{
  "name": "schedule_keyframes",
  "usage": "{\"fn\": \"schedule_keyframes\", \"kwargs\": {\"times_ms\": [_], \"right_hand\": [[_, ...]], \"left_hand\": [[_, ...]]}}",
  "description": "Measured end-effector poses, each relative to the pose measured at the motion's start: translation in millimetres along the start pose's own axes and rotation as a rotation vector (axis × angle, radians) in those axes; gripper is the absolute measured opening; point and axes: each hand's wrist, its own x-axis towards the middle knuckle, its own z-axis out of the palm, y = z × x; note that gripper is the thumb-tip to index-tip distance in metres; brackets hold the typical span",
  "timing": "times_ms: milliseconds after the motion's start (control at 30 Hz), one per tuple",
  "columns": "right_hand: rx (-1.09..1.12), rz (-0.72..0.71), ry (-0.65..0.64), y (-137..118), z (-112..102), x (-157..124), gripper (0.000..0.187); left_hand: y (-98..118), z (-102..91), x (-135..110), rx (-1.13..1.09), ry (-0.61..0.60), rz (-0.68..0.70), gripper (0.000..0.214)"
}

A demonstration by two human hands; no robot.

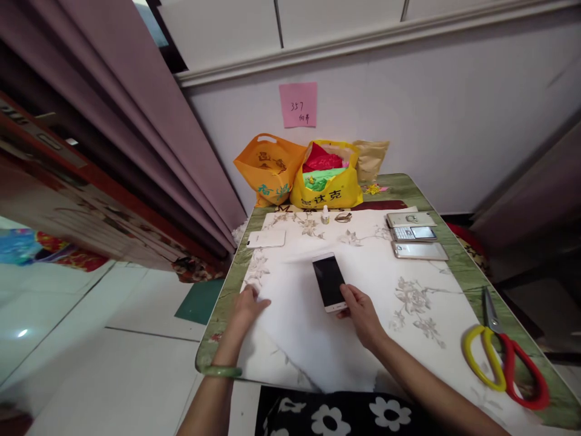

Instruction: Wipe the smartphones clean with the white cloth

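Observation:
My right hand (363, 312) grips the lower right corner of a smartphone (328, 280), thumb along its edge. The phone has a white frame and a dark screen facing up, and it is over a plain white sheet (295, 321). My left hand (248, 306) rests at the left side of the table, by the sheet's edge. Its thumb stands apart from the curled fingers, whose tips are partly hidden, and I see nothing held there. Farther up on the left lies a white phone (267, 238), back up.
Several phones, including a keypad phone (414, 234), lie at the right. Large scissors (492, 348) with yellow and red handles lie near the right edge. A small bottle (325, 214), folded glasses (344, 217), an orange bag (272, 166) and a filled yellow bag (327, 188) are at the back.

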Motion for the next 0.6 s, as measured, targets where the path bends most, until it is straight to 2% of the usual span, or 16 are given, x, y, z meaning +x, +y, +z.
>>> {"fn": "schedule_keyframes", "kwargs": {"times_ms": [67, 133, 200, 267, 333, 367, 400, 467, 533, 600], "right_hand": [[0.03, 0.003, -0.002, 1, 6, 4, 0.043], [0.038, 0.01, 0.015, 5, 9, 7, 0.043], [0.023, 0.014, 0.031, 9, 11, 7, 0.044], [0.0, 0.011, 0.023, 12, 10, 7, 0.044], [-0.016, 0.001, 0.008, 14, 9, 6, 0.044], [-0.024, -0.008, 0.006, 15, 8, 5, 0.043], [-0.029, -0.022, 0.006, 17, 7, 5, 0.043], [-0.017, -0.062, -0.008, 19, 4, 6, 0.041], [0.009, -0.098, -0.041, 22, 1, 7, 0.038], [0.02, -0.117, -0.055, 24, -1, 7, 0.038]], "left_hand": [[9, -2.9, -5, 0.005, -0.006, 0.034, 0.021], [23, -8.5, -18, -0.142, -0.001, 0.104, 0.019], [41, -14.4, -36, -0.507, -0.07, 0.148, 0.021], [59, -16.1, -54, -0.919, -0.25, 0.107, 0.028], [74, -8.5, -66, -1.261, -0.389, 0.068, 0.034], [79, -0.7, -68, -1.389, -0.41, 0.07, 0.033], [83, 9.5, -68, -1.452, -0.372, 0.056, 0.031], [87, 32.9, -65, -1.365, -0.171, -0.04, 0.028], [89, 53.1, -62, -1.287, -0.188, -0.054, 0.028], [92, 64.1, -64, -1.208, -0.249, -0.018, 0.028]]}}
